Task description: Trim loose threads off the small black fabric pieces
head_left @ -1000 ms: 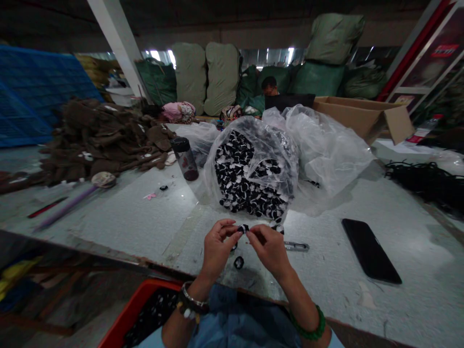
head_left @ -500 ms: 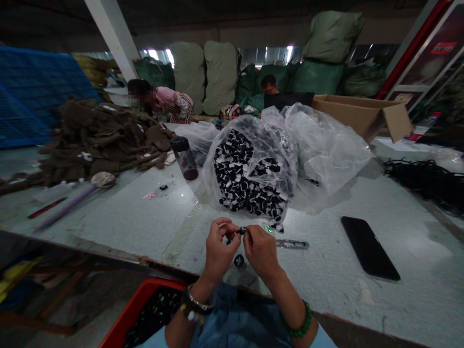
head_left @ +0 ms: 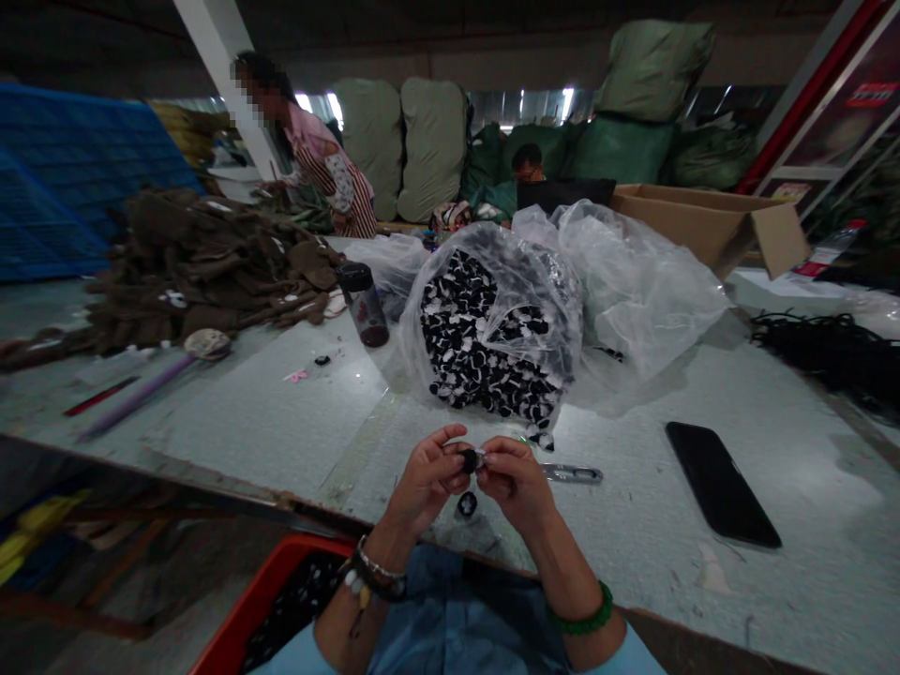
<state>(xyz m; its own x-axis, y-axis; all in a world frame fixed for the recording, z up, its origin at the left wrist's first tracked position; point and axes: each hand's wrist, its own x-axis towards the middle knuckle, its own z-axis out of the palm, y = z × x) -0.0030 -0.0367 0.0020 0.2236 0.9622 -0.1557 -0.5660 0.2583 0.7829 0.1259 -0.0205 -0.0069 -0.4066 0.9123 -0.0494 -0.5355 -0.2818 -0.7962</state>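
Black piece [head_left: 469,460], small and roundish, is held between the fingertips of both hands, on the near side of the clear plastic bag [head_left: 517,330] and apart from it. The left hand [head_left: 430,473] pinches the dark part between thumb and finger, its forefinger lifted; the right hand [head_left: 517,476] has thumb and finger closed on a pale bit [head_left: 481,457] at the piece's other side. Whether that bit belongs to the piece is too small to tell. Neither hand is nearer, since they meet at the work from opposite sides, and the line between them runs across the bag's front, not toward it. No long axis can be made out.

A loose piece [head_left: 467,505] lies below the hands, farther from the bag than they are. Near the bag's front, toward its right, is a slim metallic tool [head_left: 575,473]; the phone [head_left: 723,483] lies well to the bag's right. Many black-and-white pieces [head_left: 457,366] fill the bag. Just left of it stands a dark-lidded bottle [head_left: 364,305]; beyond it, far left, a co-worker [head_left: 320,155] leans forward.
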